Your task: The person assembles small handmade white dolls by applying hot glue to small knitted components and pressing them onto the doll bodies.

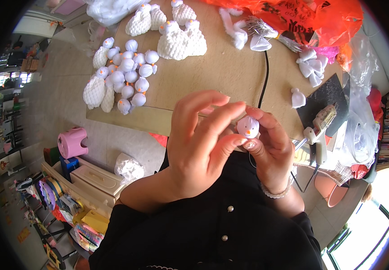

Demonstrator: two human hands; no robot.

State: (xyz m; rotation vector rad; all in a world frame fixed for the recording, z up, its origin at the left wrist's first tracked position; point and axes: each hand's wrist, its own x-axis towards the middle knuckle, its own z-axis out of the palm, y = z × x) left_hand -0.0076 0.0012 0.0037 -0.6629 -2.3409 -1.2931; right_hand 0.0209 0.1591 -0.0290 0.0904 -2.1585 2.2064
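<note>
A small white ball-shaped doll head (248, 128) with dot eyes and an orange nose sits between my two hands above the table's near edge. My right hand (273, 150) pinches it between thumb and forefinger. On its other side, my left hand (199, 141) curls in, thumb at the lower edge and forefinger at the top, the other fingers bent. To the right of my hands, a glue gun (321, 130) lies by a black pad (325, 100). A white fuzzy piece (298, 97) rests beside the pad.
Several similar heads (127, 65) cluster at the table's left, near white knitted dolls (174, 42). Orange plastic bags (316, 18), silvery wire stems (259, 28) and white fuzzy pieces (312, 66) lie along the far right. A black cable (265, 78) crosses the table (212, 74).
</note>
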